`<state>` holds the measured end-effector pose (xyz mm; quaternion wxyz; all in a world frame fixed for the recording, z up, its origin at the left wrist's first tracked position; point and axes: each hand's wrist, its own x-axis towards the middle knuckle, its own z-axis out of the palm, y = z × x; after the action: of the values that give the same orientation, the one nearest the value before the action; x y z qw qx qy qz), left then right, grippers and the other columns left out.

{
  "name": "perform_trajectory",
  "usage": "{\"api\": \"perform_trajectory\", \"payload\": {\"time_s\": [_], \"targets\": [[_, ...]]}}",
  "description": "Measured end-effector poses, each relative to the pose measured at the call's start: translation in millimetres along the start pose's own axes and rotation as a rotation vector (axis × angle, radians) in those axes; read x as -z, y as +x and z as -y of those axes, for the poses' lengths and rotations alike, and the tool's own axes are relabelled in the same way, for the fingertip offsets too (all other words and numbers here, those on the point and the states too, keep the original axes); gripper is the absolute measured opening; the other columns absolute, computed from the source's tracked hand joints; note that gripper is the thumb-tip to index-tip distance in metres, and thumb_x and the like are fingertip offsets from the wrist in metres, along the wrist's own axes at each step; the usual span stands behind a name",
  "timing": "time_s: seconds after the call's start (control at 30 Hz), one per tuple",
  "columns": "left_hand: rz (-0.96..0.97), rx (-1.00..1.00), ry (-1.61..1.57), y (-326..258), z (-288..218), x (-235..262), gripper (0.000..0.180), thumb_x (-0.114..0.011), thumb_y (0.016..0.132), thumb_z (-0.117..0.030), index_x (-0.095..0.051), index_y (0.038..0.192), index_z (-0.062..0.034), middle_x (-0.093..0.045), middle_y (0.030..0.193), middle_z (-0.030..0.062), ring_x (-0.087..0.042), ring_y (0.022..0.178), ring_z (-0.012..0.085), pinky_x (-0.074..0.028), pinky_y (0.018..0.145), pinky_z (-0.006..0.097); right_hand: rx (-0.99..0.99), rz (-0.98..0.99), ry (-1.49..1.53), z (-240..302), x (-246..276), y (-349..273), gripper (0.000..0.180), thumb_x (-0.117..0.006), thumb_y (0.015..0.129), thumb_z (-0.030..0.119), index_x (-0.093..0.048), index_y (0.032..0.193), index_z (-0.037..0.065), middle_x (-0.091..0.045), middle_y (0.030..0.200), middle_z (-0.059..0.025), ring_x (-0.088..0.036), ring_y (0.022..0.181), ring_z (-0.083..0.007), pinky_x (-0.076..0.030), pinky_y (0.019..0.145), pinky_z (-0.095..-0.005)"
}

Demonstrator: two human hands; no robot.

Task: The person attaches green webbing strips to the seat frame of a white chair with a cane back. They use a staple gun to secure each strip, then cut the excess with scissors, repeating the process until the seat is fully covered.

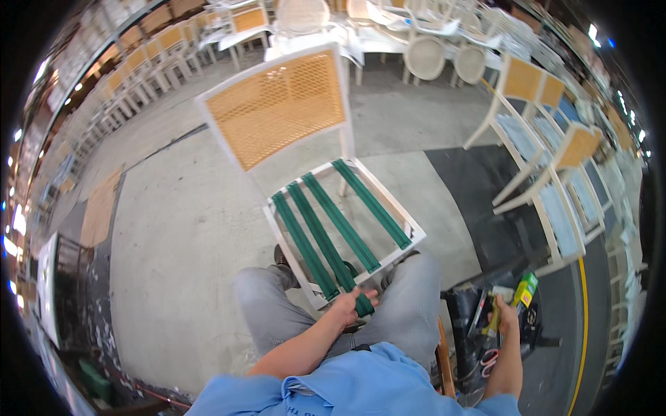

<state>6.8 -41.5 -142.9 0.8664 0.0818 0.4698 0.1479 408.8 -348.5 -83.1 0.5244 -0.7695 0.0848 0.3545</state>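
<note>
Green webbing straps [331, 232] run front to back across the open seat of a white chair frame [277, 229], four of them side by side, and that is where the action is. The person sits right up against the chair's front rail, grey-trousered knees on either side of it. The left hand [352, 302] is down on the near end of one strap, where it hangs over the front rail, fingers curled around it and thumb on top, pinching the webbing. The strap end sticks out just past the fingers toward the person's lap.

Over on the other side, the right hand [505, 315] is out at arm's length, well apart from the chair, closed around a yellow-handled tool [492, 315] above an open tool bag [479, 326] on the floor. Which tool it is I cannot make out from here. A green and yellow box [526, 288] stands just beside that hand, at the edge of the bag.

The chair's back is a woven cane panel [277, 104], honey-coloured, in a white surround, tilted away from the person. More chairs of the same make [548, 159] are lined up on the right, and round-backed white ones [424, 57] crowd the far end of the concrete floor [180, 236].
</note>
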Motion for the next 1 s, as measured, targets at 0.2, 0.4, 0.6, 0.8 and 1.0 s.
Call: {"api": "perform_trajectory", "payload": {"time_s": [0.2, 0.4, 0.6, 0.8, 1.0], "targets": [[0.041, -0.053, -0.054, 18.7, 18.6, -27.7, 0.05, -0.032, 0.115, -0.03, -0.025, 0.153, 0.0009, -0.069, 0.133, 0.02, -0.071, 0.107, 0.0438, -0.062, 0.087, 0.048, 0.458, -0.309, -0.411, 7.0, 74.6, -18.8, 0.031, -0.072, 0.096, 0.027, -0.07, 0.109, -0.001, -0.063, 0.08, -0.001, -0.058, 0.07, -0.0096, -0.044, 0.056, -0.0262], [-0.141, -0.197, 0.013, 27.2, 14.9, -19.2, 0.043, -0.036, 0.114, -0.027, -0.035, 0.146, 0.0028, -0.074, 0.121, 0.0197, -0.074, 0.092, 0.0365, -0.064, 0.074, 0.043, 0.317, -0.253, -0.095, -4.8, 63.5, -78.7, 0.029, -0.069, 0.099, 0.023, -0.066, 0.122, 0.005, -0.065, 0.094, 0.0005, -0.06, 0.075, -0.0079, -0.046, 0.061, -0.0244], [-0.146, -0.396, 0.13, 51.0, -52.2, -21.4, 0.041, -0.036, 0.114, -0.03, -0.047, 0.135, 0.0036, -0.076, 0.116, 0.0177, -0.073, 0.086, 0.0272, -0.059, 0.066, 0.039, 0.399, -0.058, 0.041, 17.3, 41.8, -77.8, 0.025, -0.066, 0.103, 0.025, -0.064, 0.123, 0.008, -0.064, 0.091, -0.0006, -0.063, 0.072, -0.0087, -0.049, 0.058, -0.0227], [0.027, -0.328, 0.102, 70.2, -42.5, 0.0, 0.045, -0.035, 0.115, -0.037, -0.056, 0.132, -0.0006, -0.069, 0.132, 0.0183, -0.07, 0.108, 0.0345, -0.057, 0.091, 0.049, 0.377, 0.3, 0.025, 45.4, -104.5, -65.7, 0.028, -0.067, 0.103, 0.024, -0.066, 0.122, 0.004, -0.068, 0.097, -0.0045, -0.067, 0.082, -0.014, -0.055, 0.07, -0.0261], [0.232, 0.015, 0.206, 69.7, 3.3, 39.1, 0.051, -0.037, 0.114, -0.043, -0.067, 0.128, -0.005, -0.07, 0.13, 0.0091, -0.062, 0.124, 0.0217, -0.046, 0.109, 0.038, 0.231, 0.856, -0.482, 2.5, -349.4, -37.3, 0.039, -0.06, 0.106, 0.037, -0.065, 0.134, 0.01, -0.07, 0.115, -0.0062, -0.067, 0.1, -0.016, -0.052, 0.082, -0.0318]]}}
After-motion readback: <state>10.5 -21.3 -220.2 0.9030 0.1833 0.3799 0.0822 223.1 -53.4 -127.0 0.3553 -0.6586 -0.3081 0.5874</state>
